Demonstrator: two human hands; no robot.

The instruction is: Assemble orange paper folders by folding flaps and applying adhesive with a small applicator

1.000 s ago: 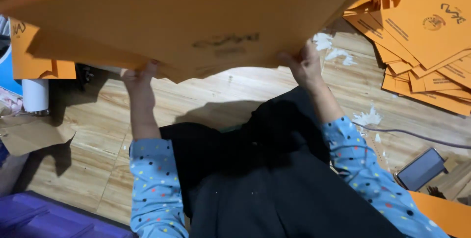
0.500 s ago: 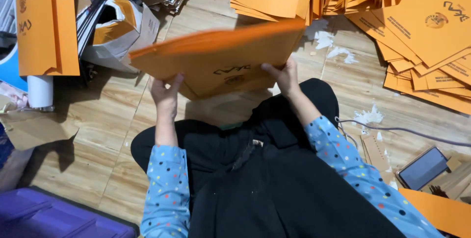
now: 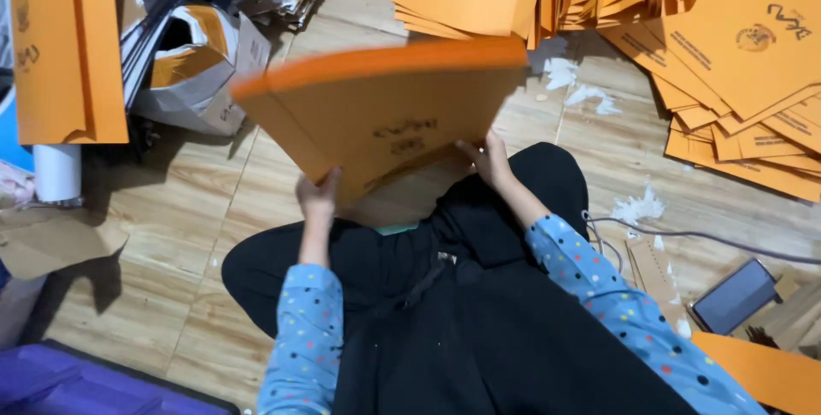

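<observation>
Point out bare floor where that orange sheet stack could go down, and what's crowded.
Free: wood floor left of the left hand, between the torn cardboard box and the knee. A smaller strip right of the right hand carries paper scraps. Crowded: orange sheet piles at top right, phone and cable at right.

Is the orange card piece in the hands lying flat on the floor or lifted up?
Lifted and tilted: the orange card piece is gripped at its lower edge by left hand and right hand.
</observation>
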